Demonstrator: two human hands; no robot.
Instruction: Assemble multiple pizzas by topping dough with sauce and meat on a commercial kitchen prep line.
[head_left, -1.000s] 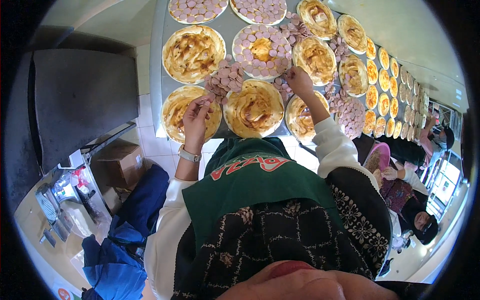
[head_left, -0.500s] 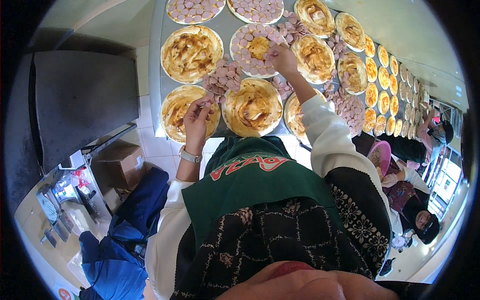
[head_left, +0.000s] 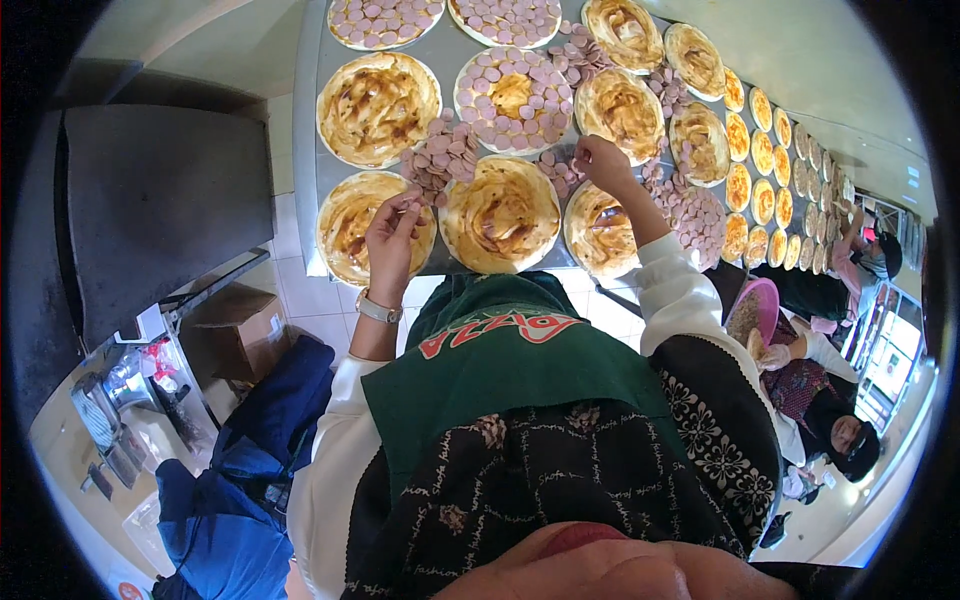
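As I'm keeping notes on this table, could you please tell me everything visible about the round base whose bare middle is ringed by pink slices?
The round base looks like dough, with a pale rim and a bare, golden-orange patch at its middle. Thin pink slices surround that patch, some overlapping, with gaps between others. It lies flat on the grey table. The right hand is near its lower right, apparently not touching.

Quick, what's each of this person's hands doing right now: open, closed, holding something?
Left hand: closed, fingertips pinching what looks like a pink slice.
Right hand: fingers bent; whether it holds anything cannot be told.
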